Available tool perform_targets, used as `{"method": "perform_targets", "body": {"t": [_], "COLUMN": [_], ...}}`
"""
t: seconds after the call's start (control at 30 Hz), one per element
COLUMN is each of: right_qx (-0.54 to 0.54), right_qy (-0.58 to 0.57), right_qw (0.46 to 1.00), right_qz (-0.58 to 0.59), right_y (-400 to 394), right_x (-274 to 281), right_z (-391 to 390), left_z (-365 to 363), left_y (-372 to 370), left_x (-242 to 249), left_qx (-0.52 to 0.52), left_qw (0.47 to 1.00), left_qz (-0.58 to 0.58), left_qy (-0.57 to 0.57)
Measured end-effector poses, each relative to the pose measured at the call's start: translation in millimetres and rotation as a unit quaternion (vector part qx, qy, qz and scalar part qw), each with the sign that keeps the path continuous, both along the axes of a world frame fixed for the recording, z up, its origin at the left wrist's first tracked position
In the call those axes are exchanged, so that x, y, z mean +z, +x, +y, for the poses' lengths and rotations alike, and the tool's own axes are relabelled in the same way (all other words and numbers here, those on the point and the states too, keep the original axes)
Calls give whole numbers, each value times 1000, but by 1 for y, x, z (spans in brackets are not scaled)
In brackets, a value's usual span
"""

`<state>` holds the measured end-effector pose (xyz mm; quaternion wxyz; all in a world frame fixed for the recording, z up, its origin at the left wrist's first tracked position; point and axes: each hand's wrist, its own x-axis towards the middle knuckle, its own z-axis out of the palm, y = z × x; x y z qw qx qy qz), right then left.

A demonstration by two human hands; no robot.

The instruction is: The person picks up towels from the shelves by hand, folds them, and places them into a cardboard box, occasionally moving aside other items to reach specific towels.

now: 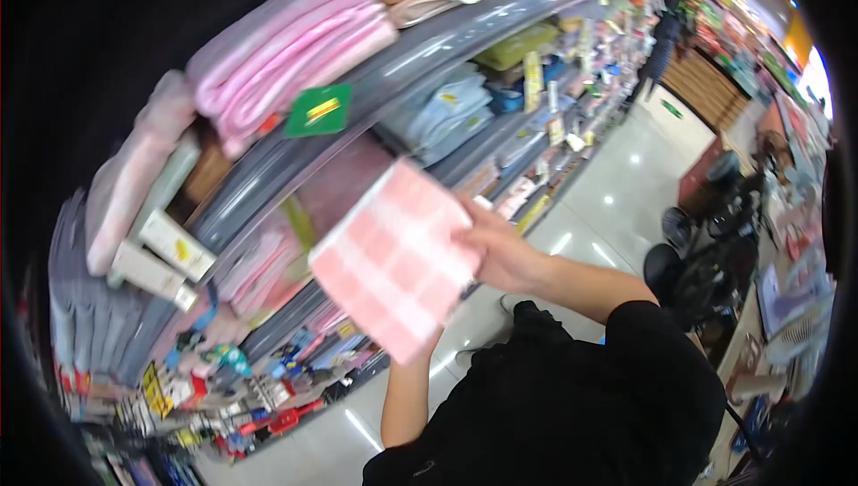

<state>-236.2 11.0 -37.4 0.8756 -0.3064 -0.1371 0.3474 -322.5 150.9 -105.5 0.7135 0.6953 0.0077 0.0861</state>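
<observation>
A folded pink and white checked towel (400,258) is held up in front of me, slightly blurred. My right hand (500,249) grips its right edge, thumb on the front face. My left hand (429,340) reaches up behind the towel's lower corner. Its fingers are hidden, so their grip cannot be seen. Behind the towel is a shelf with folded pink cloth (261,270). Above it lies a stack of pink folded towels (290,48) beside a green tag (318,110).
Grey shelf edges (393,50) run diagonally, with blue folded cloths (450,110) below. Grey towels (98,294) and hanging packets (259,397) fill the left. A tiled aisle floor (601,209) lies to the right, bordered by dark goods (715,262).
</observation>
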Motion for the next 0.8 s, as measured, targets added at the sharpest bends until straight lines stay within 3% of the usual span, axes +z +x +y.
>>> {"method": "perform_targets", "body": {"t": [0.1,0.13,0.2,0.27,0.47,0.6,0.67,0.7,0.77,0.8], "right_qx": [48,35,46,41,72,-57,-98,-142,-188,-194], "right_qy": [-109,-188,-195,-188,-315,-348,-357,-317,-278,-274], "right_qw": [992,981,980,981,934,923,917,930,937,939], "right_qz": [39,34,2,0,-153,-155,-151,-123,-101,-69], "right_y": [-15,-21,-29,-26,-9,10,23,22,35,37], "right_x": [-50,-71,-105,-114,-126,-135,-148,-156,-159,-157], "right_z": [-53,-68,-92,-110,-185,-252,-308,-323,-359,-377], "left_z": [-10,-11,-12,-28,-97,-166,-214,-228,-256,-267], "left_y": [-14,-19,-31,-41,-13,41,75,82,104,113], "left_x": [-38,-51,-69,-71,-86,-68,-75,-80,-92,-97], "left_qx": [-33,-40,-50,-41,-95,-77,-151,-151,-161,-162], "left_qw": [954,922,836,900,879,916,841,840,883,883], "left_qz": [35,48,83,130,213,229,211,213,254,253], "left_qy": [-295,-383,-540,-414,-415,-319,-474,-476,-361,-362]}}
